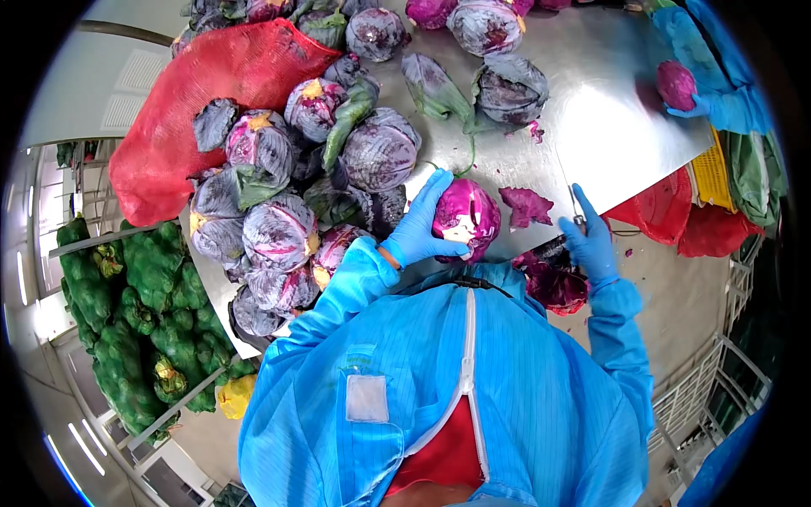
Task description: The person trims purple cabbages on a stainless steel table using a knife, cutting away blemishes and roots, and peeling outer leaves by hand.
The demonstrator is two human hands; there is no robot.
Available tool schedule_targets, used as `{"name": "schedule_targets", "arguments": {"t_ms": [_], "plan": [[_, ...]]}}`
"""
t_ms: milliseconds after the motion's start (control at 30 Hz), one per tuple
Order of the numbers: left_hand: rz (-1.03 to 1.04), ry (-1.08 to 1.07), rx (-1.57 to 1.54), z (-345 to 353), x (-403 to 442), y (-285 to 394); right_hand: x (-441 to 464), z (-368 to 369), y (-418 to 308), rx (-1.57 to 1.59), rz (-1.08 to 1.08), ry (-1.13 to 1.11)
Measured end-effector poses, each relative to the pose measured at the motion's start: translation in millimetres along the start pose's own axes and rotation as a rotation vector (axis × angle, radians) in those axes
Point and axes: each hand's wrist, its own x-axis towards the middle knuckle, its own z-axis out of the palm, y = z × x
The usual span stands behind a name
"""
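A peeled, bright purple red cabbage [480, 211] rests near the table's front edge, a pale cut patch on its side. My left hand [422, 224], in a blue glove, grips it from the left, thumb along its lower side. To the right, over the table edge, my gloved right hand [594, 243] is closed around a knife [579, 221], whose thin blade points away from me. A loose purple leaf [525, 206] lies between the cabbage and the knife. Dark purple leaves [553, 283] sit below the edge, partly hidden by my jacket.
Unpeeled red cabbages [279, 232] are heaped at left beside a red mesh sack [211, 110]. The metal table [608, 84] stretches ahead. At far right, a co-worker's gloved hand [697, 107] holds a peeled cabbage [677, 84]. Green mesh sacks [144, 329] fill a rack at lower left.
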Motion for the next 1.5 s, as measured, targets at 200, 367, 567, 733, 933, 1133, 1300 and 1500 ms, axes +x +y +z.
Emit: {"name": "schedule_targets", "arguments": {"t_ms": [200,367,567,733,933,1133,1300,1500], "plan": [[0.041,-0.02,0.141,8,1,5,-1,85,-7,-0.354,-0.452,-0.052],[-0.039,-0.022,0.197,-2,-5,15,17,94,11,-0.243,-0.439,-0.034],[-0.044,0.233,0.409,22,-11,29,0,103,6,-0.239,-0.368,0.018],[0.05,0.251,0.37,17,-11,19,8,94,31,-0.057,-0.229,0.102],[0.091,0.147,0.348,6,-10,19,26,32,93,-0.376,-0.123,0.402],[0.07,0.089,0.423,12,-4,26,7,48,39,-0.431,-0.437,0.266],[0.038,0.102,0.462,18,-3,28,5,97,30,-0.179,-0.236,-0.102],[-0.006,0.074,0.484,19,-1,33,12,106,39,-0.438,-0.311,-0.022]]}}
